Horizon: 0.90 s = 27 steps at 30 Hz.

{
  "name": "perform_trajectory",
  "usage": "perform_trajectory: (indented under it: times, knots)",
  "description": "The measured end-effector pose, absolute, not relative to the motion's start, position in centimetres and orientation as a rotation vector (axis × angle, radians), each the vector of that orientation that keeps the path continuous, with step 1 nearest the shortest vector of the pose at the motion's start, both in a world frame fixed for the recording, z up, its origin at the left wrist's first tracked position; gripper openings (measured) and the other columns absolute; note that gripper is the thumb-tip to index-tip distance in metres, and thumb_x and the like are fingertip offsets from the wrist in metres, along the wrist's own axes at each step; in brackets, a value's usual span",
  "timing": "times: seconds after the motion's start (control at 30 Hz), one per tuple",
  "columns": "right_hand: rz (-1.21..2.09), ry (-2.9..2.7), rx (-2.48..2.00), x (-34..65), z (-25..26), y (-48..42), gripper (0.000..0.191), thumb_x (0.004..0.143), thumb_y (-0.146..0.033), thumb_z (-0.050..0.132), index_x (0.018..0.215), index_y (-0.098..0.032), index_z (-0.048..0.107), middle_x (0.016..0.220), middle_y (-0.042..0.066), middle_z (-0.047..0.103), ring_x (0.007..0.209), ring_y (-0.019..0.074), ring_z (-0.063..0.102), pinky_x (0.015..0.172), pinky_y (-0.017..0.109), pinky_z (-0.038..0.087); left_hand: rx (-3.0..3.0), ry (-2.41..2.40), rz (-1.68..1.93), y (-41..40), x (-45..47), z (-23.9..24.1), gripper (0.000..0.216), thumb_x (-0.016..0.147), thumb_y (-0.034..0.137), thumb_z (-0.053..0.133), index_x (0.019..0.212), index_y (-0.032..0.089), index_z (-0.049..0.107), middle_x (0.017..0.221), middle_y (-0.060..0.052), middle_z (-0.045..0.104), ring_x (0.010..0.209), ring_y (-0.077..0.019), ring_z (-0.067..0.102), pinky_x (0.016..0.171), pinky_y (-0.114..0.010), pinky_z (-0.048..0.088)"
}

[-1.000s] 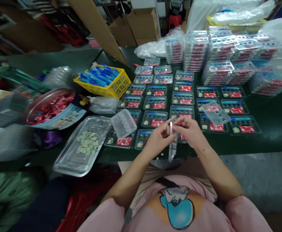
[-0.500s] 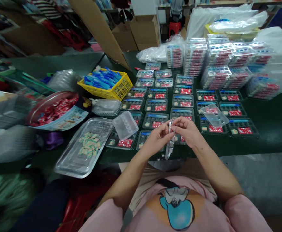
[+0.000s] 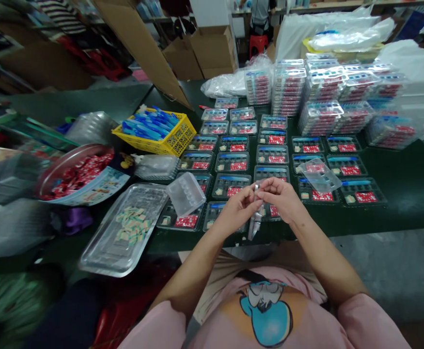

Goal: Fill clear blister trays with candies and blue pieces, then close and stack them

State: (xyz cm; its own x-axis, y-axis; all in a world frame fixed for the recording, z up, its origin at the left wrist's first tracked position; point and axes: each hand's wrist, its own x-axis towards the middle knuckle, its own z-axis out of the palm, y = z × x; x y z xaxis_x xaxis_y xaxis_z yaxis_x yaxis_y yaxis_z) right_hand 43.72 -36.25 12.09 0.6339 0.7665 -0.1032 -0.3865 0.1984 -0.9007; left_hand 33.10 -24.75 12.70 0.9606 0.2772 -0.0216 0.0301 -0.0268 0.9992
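Observation:
Between my two hands hangs a shiny silvery strip (image 3: 255,226), its lower end dangling over the table's front edge. My left hand (image 3: 241,204) pinches it from one side, and my right hand (image 3: 276,195) grips its upper part with thumb and fingers. What kind of strip it is, I cannot make out. Under and around the hands lie rows of clear plastic trays (image 3: 232,185), each with a blue pen, a red packet and a small pale piece. One loose clear lid (image 3: 186,194) rests on trays to the left, another clear lid (image 3: 320,175) to the right.
At left are a metal tray (image 3: 99,250) of small pale-green pieces, a round bowl (image 3: 44,177) of red packets and a yellow basket (image 3: 168,145) of blue pens. Tall stacks of filled packs (image 3: 290,89) stand at the back right. A cardboard flap (image 3: 142,48) leans behind.
The camera view has shifted slightly, so the table items appear a little lower and further left. Both hands keep hold of the silvery strip in nearly the same pose.

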Motion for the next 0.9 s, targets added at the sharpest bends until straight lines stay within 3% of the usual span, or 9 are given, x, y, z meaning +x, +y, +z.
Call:
perform_trajectory:
  times: [0.3,0.9]
  knots:
    - [0.828,-0.412,-1.091,44.2,12.0,-36.4,0.029,0.063,-0.031,0.084,0.078,-0.018,0.062,0.073,-0.002,0.069,0.068,0.0108,0.063,0.067,0.024,0.05,1.598,0.218,0.196,-24.7,33.7,12.8,0.042,0.082,0.048,0.067,0.07,0.019,0.039,0.075,0.002,0.043,0.067,-0.0112,0.038,0.06,-0.023,0.033]
    - [0.786,-0.413,-1.106,44.8,11.8,-36.2,0.026,0.064,-0.029,0.081,0.078,-0.018,0.062,0.073,-0.002,0.068,0.069,0.0114,0.063,0.068,0.025,0.049,1.696,0.189,0.185,-24.3,34.6,12.5,0.036,0.088,0.044,0.059,0.072,0.02,0.038,0.073,0.004,0.037,0.065,-0.011,0.032,0.061,-0.025,0.029]
